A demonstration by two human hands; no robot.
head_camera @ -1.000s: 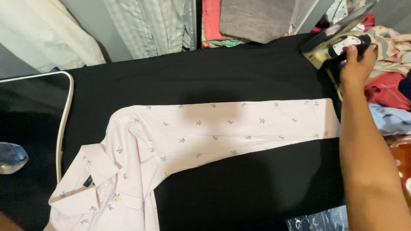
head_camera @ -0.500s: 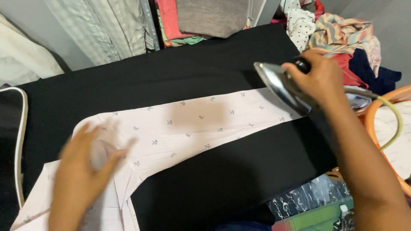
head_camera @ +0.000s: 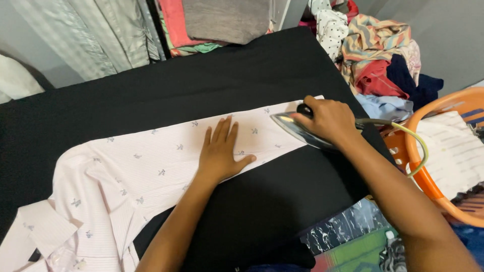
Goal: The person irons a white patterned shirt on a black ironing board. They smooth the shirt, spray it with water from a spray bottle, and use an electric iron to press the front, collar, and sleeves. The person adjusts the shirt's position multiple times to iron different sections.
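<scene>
A pale pink shirt point(head_camera: 131, 171) with small blue motifs lies on a black ironing surface point(head_camera: 151, 95), one sleeve stretched out to the right. My left hand point(head_camera: 220, 151) presses flat on the middle of that sleeve, fingers spread. My right hand point(head_camera: 327, 120) grips the black handle of a clothes iron point(head_camera: 297, 130), whose shiny soleplate rests tilted on the sleeve's cuff end, a little right of my left hand. The iron's cord point(head_camera: 403, 136) trails off to the right.
An orange laundry basket point(head_camera: 443, 151) with white cloth stands at the right. A heap of mixed clothes point(head_camera: 373, 55) lies at the back right. Folded garments point(head_camera: 222, 20) and hanging clothes point(head_camera: 85, 35) line the back. A marbled and green packet point(head_camera: 348, 242) sits near the front edge.
My right hand brought the iron down from the far right onto the sleeve's cuff end. My left hand came into view and moved right along the sleeve to press it flat.
</scene>
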